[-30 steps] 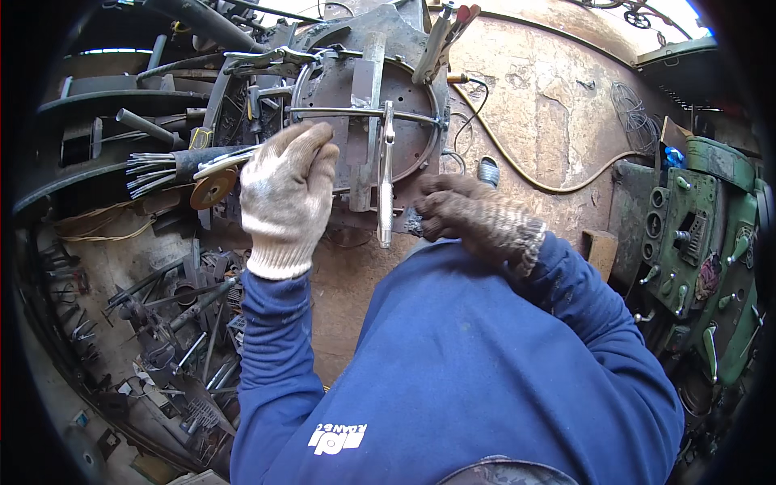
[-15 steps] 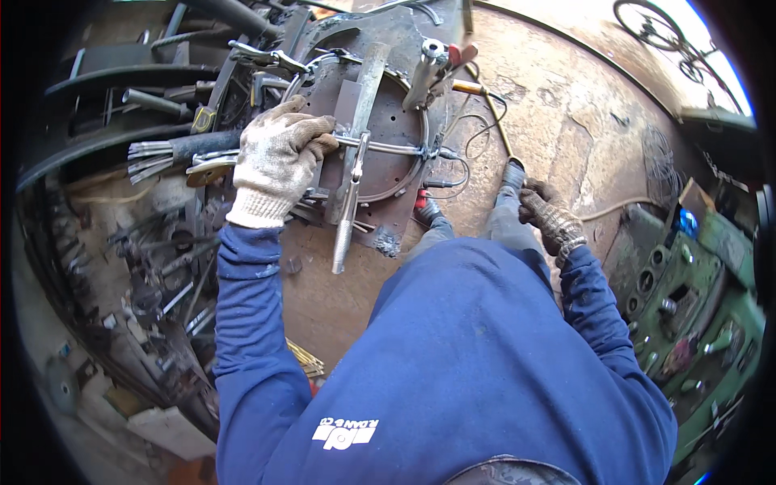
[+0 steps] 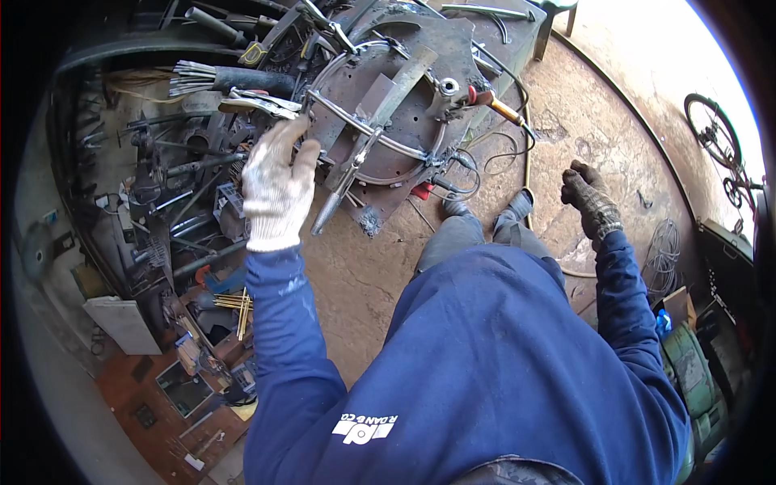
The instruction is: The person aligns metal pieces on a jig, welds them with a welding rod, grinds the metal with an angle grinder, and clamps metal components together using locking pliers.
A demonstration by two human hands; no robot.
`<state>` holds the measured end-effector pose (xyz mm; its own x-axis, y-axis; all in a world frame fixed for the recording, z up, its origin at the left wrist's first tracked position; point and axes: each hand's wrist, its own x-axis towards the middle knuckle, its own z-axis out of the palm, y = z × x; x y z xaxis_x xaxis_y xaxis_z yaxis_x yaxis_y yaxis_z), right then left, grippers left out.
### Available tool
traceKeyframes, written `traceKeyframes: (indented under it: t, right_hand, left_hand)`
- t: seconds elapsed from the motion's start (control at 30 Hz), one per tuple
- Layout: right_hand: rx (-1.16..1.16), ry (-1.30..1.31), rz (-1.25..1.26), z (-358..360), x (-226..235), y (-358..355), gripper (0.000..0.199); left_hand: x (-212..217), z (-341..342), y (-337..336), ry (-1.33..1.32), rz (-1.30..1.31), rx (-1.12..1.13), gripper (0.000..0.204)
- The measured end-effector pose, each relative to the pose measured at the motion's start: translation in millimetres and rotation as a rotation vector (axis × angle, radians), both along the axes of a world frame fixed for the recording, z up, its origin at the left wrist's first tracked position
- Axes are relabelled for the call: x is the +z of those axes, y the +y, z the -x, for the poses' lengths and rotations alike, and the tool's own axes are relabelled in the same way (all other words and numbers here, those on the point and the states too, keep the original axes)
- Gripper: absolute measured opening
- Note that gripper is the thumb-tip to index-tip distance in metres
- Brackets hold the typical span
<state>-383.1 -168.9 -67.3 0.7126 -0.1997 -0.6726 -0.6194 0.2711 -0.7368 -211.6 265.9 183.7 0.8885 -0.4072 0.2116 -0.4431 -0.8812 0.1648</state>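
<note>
My left hand point(image 3: 279, 186), in a pale knit work glove, is raised beside the steel worktable point(image 3: 453, 40), fingers apart and holding nothing. Nearest to it are locking pliers point(image 3: 346, 179), clamped across a bent metal rod point(image 3: 343, 115) with their handle pointing back toward me. That rod lies over a ring-shaped rod frame point(image 3: 381, 179) on the tabletop. A flat metal bar point(image 3: 411, 71) rests across the ring. My right hand point(image 3: 592, 198), in a darker, dirty glove, hangs above the floor on the right. Its fingers are curled in, and nothing shows in them.
An orange-and-red handled tool point(image 3: 501, 105) with a black cable sits at the table's right edge. Metal rods and scrap crowd the left, with a bundle of rods in a dark tube point(image 3: 242, 78). Green machinery point(image 3: 687, 364), coiled wire point(image 3: 664, 255) and a bicycle point(image 3: 713, 133) stand right.
My left hand has come off the rod beside the pliers and drawn back, opening. My right hand has moved out to the right. The whole view has shifted.
</note>
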Motion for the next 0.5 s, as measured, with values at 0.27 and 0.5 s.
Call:
traceKeyframes:
  t: [0.27, 0.5]
  right_hand:
    - [0.037, -0.448, -0.069, -72.5, 85.0, 95.8, 0.068]
    - [0.095, -0.776, 0.237, -111.9, 119.5, 129.8, 0.091]
  left_hand:
    - [-2.3, 61.4, 11.1, 0.236, 0.228, 0.210, 0.031]
    - [-4.2, 49.4, 19.2, 0.259, 0.346, 0.112, 0.030]
